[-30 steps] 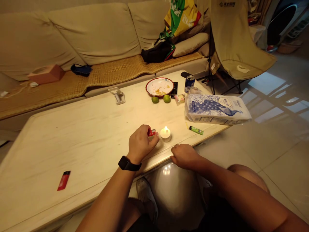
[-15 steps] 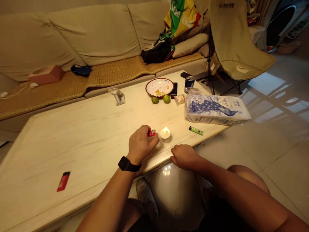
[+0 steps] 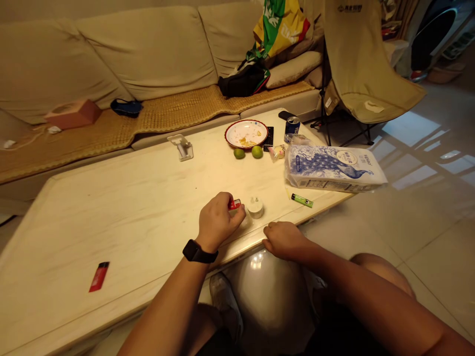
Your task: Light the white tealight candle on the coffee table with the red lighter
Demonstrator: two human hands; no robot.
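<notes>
My left hand [image 3: 219, 222], with a black watch on its wrist, is closed around a red lighter [image 3: 235, 203]; the lighter's metal end sticks out toward a small white tealight candle [image 3: 255, 208]. The candle stands upright on the table just right of that hand, and no flame shows on its wick. At the table's front edge rests my right hand [image 3: 284, 240], its fingers curled in and nothing visible in them. A green lighter [image 3: 302, 200] lies to the right of the candle. Far to the left is another red lighter [image 3: 99, 277] with a black top.
A plate [image 3: 230, 140] with food scraps, two limes [image 3: 257, 152], a wrapped snack [image 3: 276, 152] and a blue can [image 3: 292, 125] stand at the back. A tissue pack [image 3: 334, 168] lies at the right end. Further left is a white phone stand [image 3: 180, 147]. Behind runs a sofa [image 3: 144, 49].
The candle's flame has gone out, and the wick now shows bare. Both hands have kept their places; the view has shifted very slightly.
</notes>
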